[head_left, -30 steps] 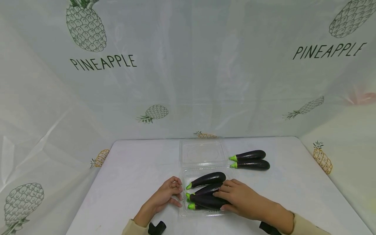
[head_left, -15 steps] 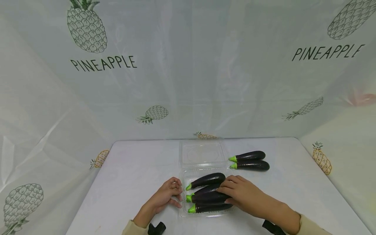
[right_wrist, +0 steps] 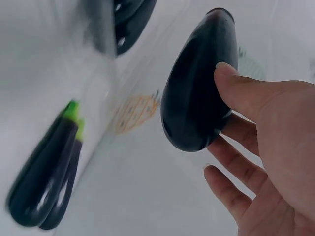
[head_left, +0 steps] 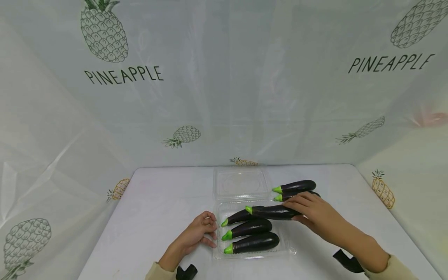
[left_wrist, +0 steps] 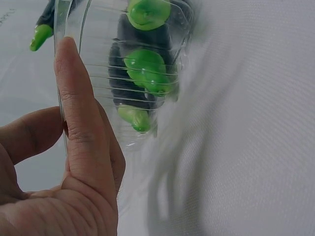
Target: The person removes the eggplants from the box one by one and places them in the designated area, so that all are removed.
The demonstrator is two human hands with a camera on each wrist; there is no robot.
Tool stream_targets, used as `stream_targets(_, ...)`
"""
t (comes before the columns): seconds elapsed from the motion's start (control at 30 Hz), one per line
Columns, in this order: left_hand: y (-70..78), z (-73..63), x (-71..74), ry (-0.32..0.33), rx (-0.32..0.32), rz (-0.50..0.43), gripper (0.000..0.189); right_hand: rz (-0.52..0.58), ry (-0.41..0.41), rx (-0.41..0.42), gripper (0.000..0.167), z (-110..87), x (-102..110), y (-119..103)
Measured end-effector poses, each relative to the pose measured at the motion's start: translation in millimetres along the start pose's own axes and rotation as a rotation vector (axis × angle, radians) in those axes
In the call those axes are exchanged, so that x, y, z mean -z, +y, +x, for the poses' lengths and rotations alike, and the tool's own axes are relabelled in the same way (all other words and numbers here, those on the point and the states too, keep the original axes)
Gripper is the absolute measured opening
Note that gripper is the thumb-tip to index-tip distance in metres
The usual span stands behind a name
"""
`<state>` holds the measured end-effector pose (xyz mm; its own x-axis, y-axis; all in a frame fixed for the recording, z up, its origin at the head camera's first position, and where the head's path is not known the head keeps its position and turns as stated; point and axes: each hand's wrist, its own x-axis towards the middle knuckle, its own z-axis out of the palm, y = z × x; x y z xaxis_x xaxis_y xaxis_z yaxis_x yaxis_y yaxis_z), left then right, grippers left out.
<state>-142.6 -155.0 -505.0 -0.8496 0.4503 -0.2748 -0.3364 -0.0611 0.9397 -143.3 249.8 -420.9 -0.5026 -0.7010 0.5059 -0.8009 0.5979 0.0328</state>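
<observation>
My right hand point(head_left: 311, 210) grips a dark eggplant point(head_left: 273, 212) by its rounded end, with its green stem pointing left. In the right wrist view, the thumb and fingers pinch that eggplant point(right_wrist: 197, 93). It is held above the right side of an open clear plastic container point(head_left: 252, 254). Three eggplants point(head_left: 255, 242) lie in the container, stems to the left; the farthest is partly covered by the held one. At the container's left edge, my left hand point(head_left: 199, 231) holds the rim. The left wrist view has the rim between thumb and fingers point(left_wrist: 81, 118).
Two more eggplants point(head_left: 297, 186) lie side by side at the back right of the white table point(head_left: 157, 202), the nearer partly behind my right hand. The container's hinged lid point(head_left: 241, 184) lies folded back. A pineapple-print sheet point(head_left: 245, 97) hangs behind the table.
My right hand has lifted an eggplant from those in the container and moved it right and away from me. The others shifted slightly apart. My left hand has stayed in place.
</observation>
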Motion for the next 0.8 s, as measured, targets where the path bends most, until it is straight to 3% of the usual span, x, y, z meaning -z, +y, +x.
stream_targets(0.13,0.2,-0.6,-0.1,0.0,0.003,0.0,0.019,-0.02,0.032,-0.039,0.061,-12.5,3,15)
stream_targets(0.6,1.1,-0.2,0.0,-0.004,-0.002,-0.003,0.019,-0.063,0.009,-0.139,0.068,-54.9,0,52)
stream_targets(0.67,1.2,0.1,0.0,-0.003,-0.002,-0.005,0.019,-0.065,-0.008,-0.146,0.066,-59.8,-2,55)
stream_targets(0.77,1.6,0.3,0.2,0.0,0.004,-0.005,0.02,-0.071,-0.037,-0.165,0.038,-65.9,-4,58)
stream_targets(0.8,1.7,0.3,0.3,0.001,0.005,-0.005,0.021,-0.073,-0.047,-0.174,0.036,-67.7,-4,59)
